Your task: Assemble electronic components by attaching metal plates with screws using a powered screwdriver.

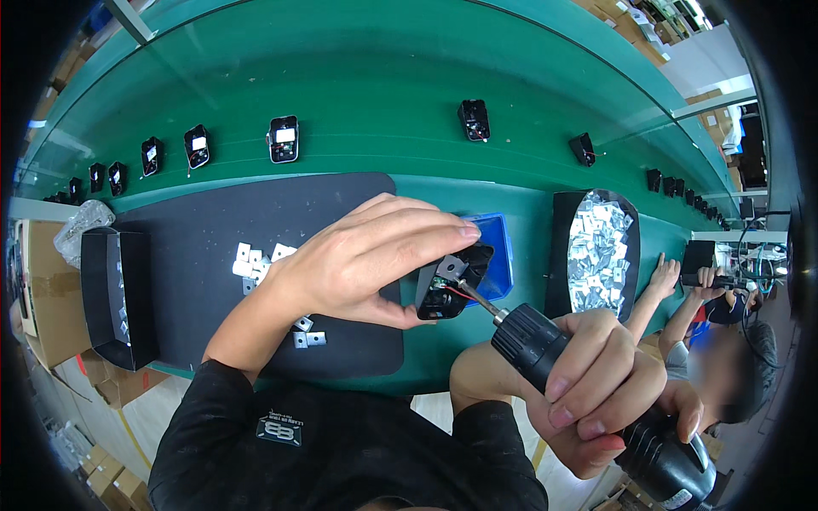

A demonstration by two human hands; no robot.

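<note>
My left hand (366,260) is closed around a small black plastic housing (441,302), fingers over the top and thumb at the near side. Inside the housing are a small metal plate (450,266) with a hole and a thin red wire. In my right hand (605,383) is a black power drill (532,341), tilted so its bit reaches down into the housing beside the plate. Whether the bit sits on a screw is too small to tell. Partly hidden behind the housing stands a blue bin (503,255).
Loose metal plates (251,262) lie on a black mat (196,221). A black bin (558,255) on the right is full of silvery plates; another black bin (141,298) stands left. Housings (284,139) line the green conveyor (375,102). At right, another person's hand (665,274) rests nearby.
</note>
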